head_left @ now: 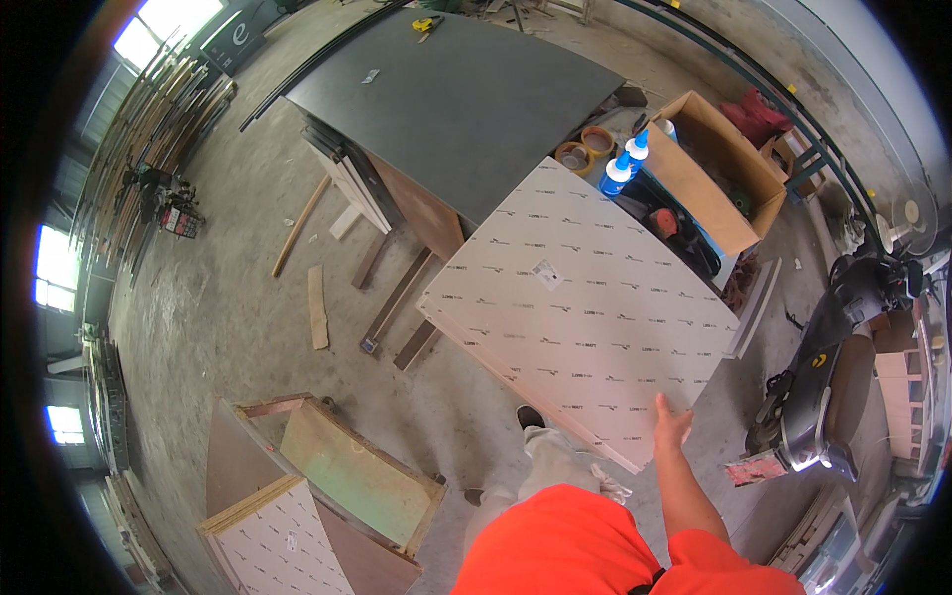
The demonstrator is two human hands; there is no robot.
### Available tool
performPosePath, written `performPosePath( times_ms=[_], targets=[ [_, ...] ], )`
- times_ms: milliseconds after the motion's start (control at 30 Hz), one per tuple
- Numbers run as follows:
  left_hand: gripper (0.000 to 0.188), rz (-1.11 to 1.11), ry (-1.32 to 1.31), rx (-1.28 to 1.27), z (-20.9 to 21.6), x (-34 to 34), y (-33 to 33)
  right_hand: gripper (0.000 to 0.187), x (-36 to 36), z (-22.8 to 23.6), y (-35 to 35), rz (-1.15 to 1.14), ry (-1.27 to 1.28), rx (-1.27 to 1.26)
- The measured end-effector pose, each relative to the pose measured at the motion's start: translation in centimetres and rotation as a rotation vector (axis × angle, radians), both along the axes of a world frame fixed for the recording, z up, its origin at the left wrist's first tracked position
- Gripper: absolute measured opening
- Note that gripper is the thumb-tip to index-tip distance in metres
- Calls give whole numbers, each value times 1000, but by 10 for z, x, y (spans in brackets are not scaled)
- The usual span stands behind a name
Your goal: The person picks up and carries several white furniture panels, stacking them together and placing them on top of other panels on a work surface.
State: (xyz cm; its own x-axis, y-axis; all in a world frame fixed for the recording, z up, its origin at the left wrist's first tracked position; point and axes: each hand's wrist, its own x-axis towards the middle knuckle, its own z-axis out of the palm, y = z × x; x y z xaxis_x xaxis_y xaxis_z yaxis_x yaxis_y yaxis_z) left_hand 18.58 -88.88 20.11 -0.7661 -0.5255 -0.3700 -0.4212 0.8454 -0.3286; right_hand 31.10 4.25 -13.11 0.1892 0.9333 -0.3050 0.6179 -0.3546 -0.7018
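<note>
My right hand is at the near right edge of a large pale panel covered in printed film. Its thumb lies on the top face, while the other fingers curl at the edge and are partly hidden. A small white label is stuck on the panel. The panel's far corner meets a dark grey tabletop. Two white glue bottles with blue caps stand just past the panel's far right edge. My left hand is out of the picture.
Rolls of tape and an open cardboard box lie beyond the panel. A scooter stands to the right. Wooden frames and boards occupy the lower left floor; loose strips lie by the table. A yellow tape measure rests on the tabletop.
</note>
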Motion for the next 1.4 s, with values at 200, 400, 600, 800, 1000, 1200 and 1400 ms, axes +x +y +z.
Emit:
performPosePath(
  times_ms=[200, 400, 600, 800, 1000, 1200, 1400],
  targets=[
    [66, 59, 162, 71, 12, -1, 16, 85, 1, -2, 1, 7, -10, -12],
    [73, 104, 246, 131, 9, -1, 16, 87, -2, 7, 0, 21, 11, -33],
    [82, 121, 311, 178, 6, -3, 13, 86, -6, 13, -2, 11, 35, -23],
    [88, 12, 311, 167, 4, -1, -5, 84, -3, 9, -2, 26, 17, -12],
    [86, -18, 487, 117, -9, 16, -27, 87, 6, 2, -2, 40, 2, 2],
    [97, 53, 481, 96, -17, 27, -47, 91, -3, -4, -5, 79, -430, 144],
    [114, 87, 610, 107, -42, 22, -57, 76, -132, 20, -60, 820, -18, 717]
  ],
)
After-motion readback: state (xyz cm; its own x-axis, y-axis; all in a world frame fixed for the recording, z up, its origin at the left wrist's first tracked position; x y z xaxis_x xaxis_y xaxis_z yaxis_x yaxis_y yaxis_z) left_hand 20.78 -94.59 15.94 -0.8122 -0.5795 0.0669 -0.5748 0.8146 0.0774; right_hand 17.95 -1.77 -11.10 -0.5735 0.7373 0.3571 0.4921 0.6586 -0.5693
